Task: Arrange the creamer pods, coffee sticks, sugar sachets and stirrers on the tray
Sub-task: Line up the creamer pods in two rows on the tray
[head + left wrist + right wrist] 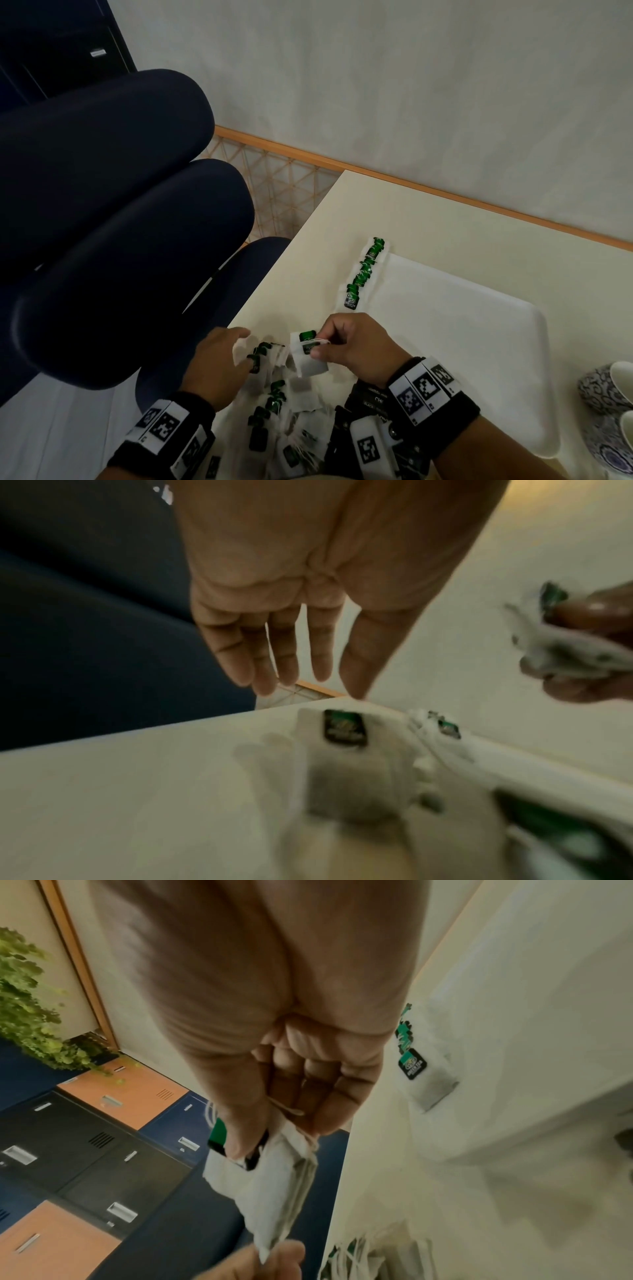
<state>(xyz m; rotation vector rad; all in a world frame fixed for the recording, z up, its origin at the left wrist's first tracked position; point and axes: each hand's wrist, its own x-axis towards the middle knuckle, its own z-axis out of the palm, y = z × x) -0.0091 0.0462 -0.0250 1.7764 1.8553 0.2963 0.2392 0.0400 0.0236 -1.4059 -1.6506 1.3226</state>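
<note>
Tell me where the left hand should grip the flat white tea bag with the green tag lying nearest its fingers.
Pinch the white tea bag with the green tag at its tagged far end, coming from above with the left hand. It lies flat on the cream table, so only an edge can be lifted.

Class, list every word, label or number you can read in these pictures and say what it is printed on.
"GREEN TEA": tag of the tea bag at the near end of the row along the tray.
"CH": dark packet, rest hidden.
Brand logos on the green tags: too blurred.
Wristband markers: patterns; small print unreadable.
</note>
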